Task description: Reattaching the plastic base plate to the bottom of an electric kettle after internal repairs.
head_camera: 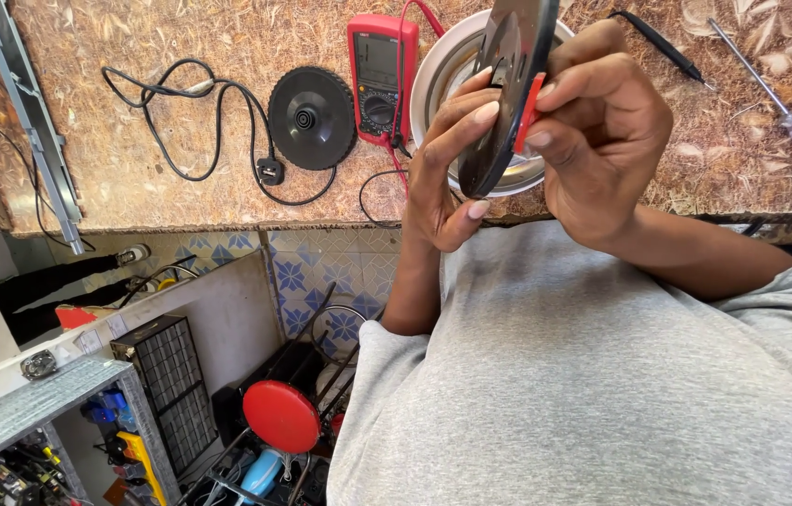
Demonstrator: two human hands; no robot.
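Held item: round black plastic disc with red tab [506,94], edge-on, raised above white round bowl-shaped housing [433,75]
Left hand [447,173]: fingers pressed against disc's left face
Right hand [602,131]: pinching red tab and rim
Risk: disc could slip onto red multimeter [382,75] if the pinch loosens

The person wears a plain heather-grey T-shirt [583,375] of soft knit cloth, with no print or marking showing, and it fills the lower right of the view. Its short sleeves end above the elbows, so both forearms are bare down to the left hand [443,159] and the right hand [602,131]. The fingers [482,114] have fairly long nails in a pale, light tone, and no rings, watch or bracelets show.
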